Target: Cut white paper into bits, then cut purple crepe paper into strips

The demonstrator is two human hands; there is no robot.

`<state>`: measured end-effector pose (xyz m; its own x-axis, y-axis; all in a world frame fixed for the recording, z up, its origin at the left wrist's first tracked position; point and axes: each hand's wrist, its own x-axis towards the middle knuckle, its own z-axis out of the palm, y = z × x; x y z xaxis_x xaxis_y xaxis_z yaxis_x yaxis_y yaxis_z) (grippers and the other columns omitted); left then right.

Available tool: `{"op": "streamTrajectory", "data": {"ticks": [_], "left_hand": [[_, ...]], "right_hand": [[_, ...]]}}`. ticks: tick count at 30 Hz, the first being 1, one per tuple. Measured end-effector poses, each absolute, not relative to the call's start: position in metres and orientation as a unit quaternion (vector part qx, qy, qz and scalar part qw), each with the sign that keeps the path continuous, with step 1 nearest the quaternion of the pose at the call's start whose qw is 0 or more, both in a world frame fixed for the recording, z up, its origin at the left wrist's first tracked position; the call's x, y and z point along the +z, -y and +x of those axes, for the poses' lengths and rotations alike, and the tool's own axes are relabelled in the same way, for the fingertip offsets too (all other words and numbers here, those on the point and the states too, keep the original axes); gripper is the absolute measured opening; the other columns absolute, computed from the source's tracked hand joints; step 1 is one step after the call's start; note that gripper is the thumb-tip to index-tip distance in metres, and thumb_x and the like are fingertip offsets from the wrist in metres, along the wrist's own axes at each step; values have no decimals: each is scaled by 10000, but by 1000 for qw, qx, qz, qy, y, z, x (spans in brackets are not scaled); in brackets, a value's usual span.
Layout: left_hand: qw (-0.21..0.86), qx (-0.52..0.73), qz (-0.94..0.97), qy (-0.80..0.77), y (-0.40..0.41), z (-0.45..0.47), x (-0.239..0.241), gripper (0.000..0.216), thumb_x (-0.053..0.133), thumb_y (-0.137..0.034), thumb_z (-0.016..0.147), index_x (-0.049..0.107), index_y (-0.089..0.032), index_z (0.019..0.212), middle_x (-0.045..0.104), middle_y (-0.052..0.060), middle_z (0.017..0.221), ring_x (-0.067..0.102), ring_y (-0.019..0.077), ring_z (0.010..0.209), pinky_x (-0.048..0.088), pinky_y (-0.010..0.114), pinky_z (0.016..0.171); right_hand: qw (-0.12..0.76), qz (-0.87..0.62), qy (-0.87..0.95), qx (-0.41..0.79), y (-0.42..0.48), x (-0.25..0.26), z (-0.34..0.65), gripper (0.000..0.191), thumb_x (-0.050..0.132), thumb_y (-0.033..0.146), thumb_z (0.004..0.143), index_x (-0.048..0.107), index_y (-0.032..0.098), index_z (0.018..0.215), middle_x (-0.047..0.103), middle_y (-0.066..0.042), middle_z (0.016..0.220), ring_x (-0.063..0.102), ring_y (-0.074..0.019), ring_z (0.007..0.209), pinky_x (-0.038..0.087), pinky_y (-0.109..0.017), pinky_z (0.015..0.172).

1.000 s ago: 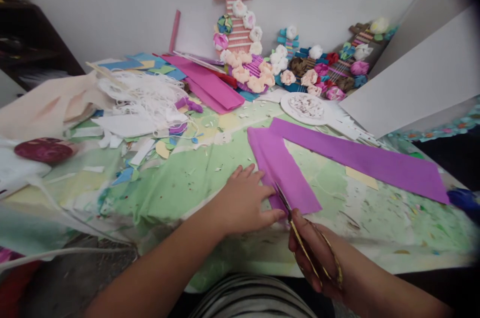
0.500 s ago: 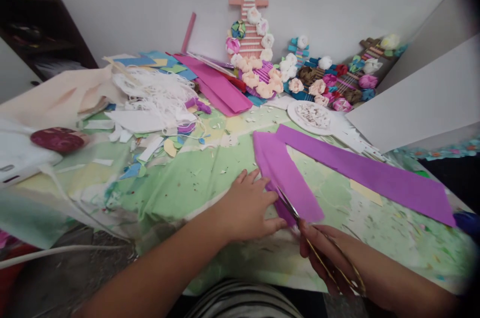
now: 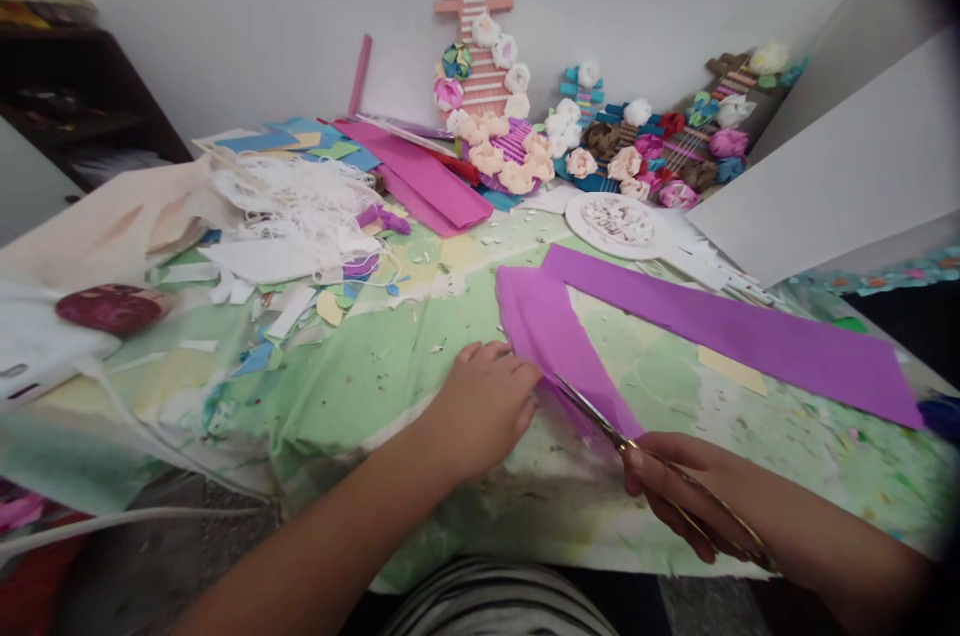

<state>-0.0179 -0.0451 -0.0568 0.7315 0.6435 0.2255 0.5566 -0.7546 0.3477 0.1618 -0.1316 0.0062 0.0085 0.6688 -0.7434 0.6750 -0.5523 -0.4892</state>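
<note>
In the head view, my right hand (image 3: 682,486) is closed around the handles of gold-handled scissors (image 3: 592,408). The blades point up and left and lie at the lower left part of a purple crepe paper strip (image 3: 559,321). My left hand (image 3: 487,406) holds the near left edge of that strip, its fingers curled together; the fingertips are partly hidden. From the strip's far end, a second, darker purple length (image 3: 720,331) stretches to the right across the table.
Tangled white string (image 3: 300,201), paper scraps and folded pink paper (image 3: 424,181) lie at left and back. Flower-covered crafts (image 3: 487,76) lean on the wall. A white plate (image 3: 611,224) holds small bits. A white cable (image 3: 150,416) hangs over the front left edge.
My left hand's spread fingers have drawn together at the strip's edge. My right hand and the scissors have moved to the right, away from the left hand. The view has shifted slightly.
</note>
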Motion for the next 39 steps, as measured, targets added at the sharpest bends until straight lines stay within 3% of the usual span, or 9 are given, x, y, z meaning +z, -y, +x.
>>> {"op": "streamTrajectory", "data": {"ticks": [4, 10, 20, 29, 33, 39], "left_hand": [[134, 163, 911, -355, 40, -13, -57, 205, 353, -256, 769, 506, -214, 899, 563, 25, 798, 458, 174, 795, 328, 351, 722], [117, 140, 923, -338, 37, -9, -54, 210, 420, -321, 732, 544, -229, 875, 550, 24, 849, 433, 188, 868, 310, 362, 757], [151, 146, 933, -293, 39, -16, -53, 400, 467, -445, 652, 524, -215, 973, 500, 40, 966, 388, 216, 955, 276, 376, 844], [151, 186, 922, -304, 43, -19, -51, 364, 471, -360, 678, 502, -196, 1000, 499, 51, 977, 402, 196, 933, 304, 347, 821], [118, 205, 929, -285, 46, -16, -51, 211, 423, -255, 729, 565, -209, 878, 525, 42, 874, 426, 166, 866, 318, 322, 774], [62, 203, 939, -272, 51, -17, -56, 236, 343, -236, 775, 571, -184, 806, 524, 42, 694, 461, 132, 691, 341, 272, 629]], "right_hand": [[-19, 697, -475, -537, 131, 5, 163, 460, 291, 587, 696, 466, 162, 724, 395, 51, 440, 341, -46, 397, 255, -183, 400], [-68, 670, -462, -578, 134, 0, 166, 458, 263, 574, 714, 467, 164, 723, 398, 47, 431, 334, -48, 359, 220, -186, 369], [-98, 622, -383, -676, 130, -8, 166, 514, 248, 599, 698, 476, 143, 765, 482, 1, 534, 490, -93, 436, 317, -173, 343], [-122, 617, -351, -693, 136, -18, 150, 504, 252, 587, 705, 469, 137, 770, 481, 1, 522, 495, -89, 392, 335, -161, 300], [-127, 636, -332, -685, 136, -16, 145, 488, 263, 580, 705, 461, 138, 763, 464, 8, 494, 482, -87, 380, 325, -158, 290], [-160, 625, -321, -693, 138, -16, 143, 500, 274, 602, 687, 459, 145, 768, 469, 9, 510, 485, -88, 399, 333, -165, 309]]}}
